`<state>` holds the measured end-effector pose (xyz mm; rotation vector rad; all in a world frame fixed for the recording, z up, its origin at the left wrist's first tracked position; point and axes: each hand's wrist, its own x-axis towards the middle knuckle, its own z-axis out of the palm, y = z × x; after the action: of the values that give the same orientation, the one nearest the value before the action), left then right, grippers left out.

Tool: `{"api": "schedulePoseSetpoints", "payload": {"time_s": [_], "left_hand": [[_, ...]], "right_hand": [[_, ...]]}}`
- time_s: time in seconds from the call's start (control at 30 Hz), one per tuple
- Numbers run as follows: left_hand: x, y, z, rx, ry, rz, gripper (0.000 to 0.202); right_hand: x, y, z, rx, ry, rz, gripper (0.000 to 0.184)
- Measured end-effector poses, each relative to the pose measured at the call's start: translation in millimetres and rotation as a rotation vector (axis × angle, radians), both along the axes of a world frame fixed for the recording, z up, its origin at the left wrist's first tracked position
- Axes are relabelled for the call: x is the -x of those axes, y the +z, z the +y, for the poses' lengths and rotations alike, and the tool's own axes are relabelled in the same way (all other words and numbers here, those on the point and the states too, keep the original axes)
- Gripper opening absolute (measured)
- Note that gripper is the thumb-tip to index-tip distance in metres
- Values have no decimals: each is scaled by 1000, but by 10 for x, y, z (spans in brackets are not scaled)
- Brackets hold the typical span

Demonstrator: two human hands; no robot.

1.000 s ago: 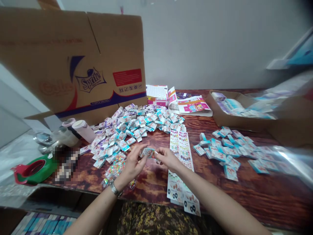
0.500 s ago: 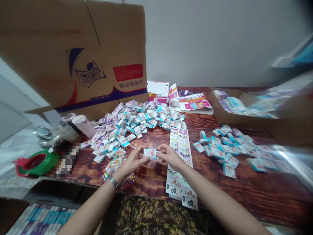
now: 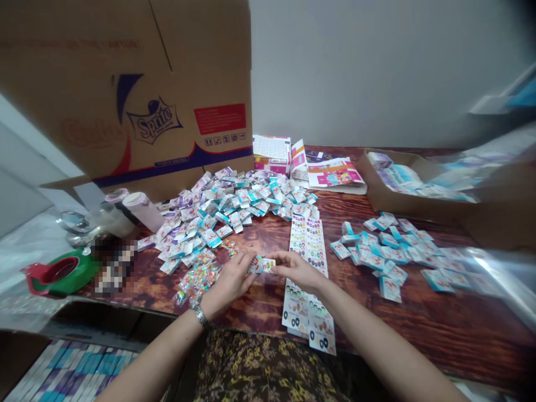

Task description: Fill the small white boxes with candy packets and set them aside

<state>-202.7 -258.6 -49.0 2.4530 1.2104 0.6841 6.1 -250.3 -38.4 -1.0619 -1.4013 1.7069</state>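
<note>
Over the near middle of the table, my left hand is closed around a small white and blue printed box. The thumb and fingers of my right hand pinch a small colourful piece at the box's right end. Whether that piece is a sticker or a packet is too small to tell. Beside my left hand lie clear packets of coloured candy. Long sticker sheets lie partly under my right hand. A heap of small boxes spreads out beyond both hands.
A large cardboard carton stands at the back left. More small boxes lie on the right, before an open carton of boxes. A green tape roll and a pale cup are at left. Printed cartons lie behind.
My left hand has turned and now covers more of the small box. A colourful piece now shows at the box's right end, between it and my right fingers.
</note>
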Motion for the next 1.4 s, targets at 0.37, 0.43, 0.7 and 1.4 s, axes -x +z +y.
{"api": "schedulePoseSetpoints", "payload": {"time_s": [0.37, 0.43, 0.7, 1.4], "left_hand": [[-173, 4, -120, -200, 12, 252, 54], [-179, -6, -122, -189, 10, 253, 54], [-199, -100, -130, -240, 12, 161, 48], [-280, 5, -116, -140, 57, -171, 42]], "right_hand": [[107, -68, 18, -111, -87, -47, 27], [135, -55, 2, -152, -49, -64, 23], [144, -36, -40, -530, -151, -484, 28], [128, 56, -264, -764, -322, -428, 15]]}}
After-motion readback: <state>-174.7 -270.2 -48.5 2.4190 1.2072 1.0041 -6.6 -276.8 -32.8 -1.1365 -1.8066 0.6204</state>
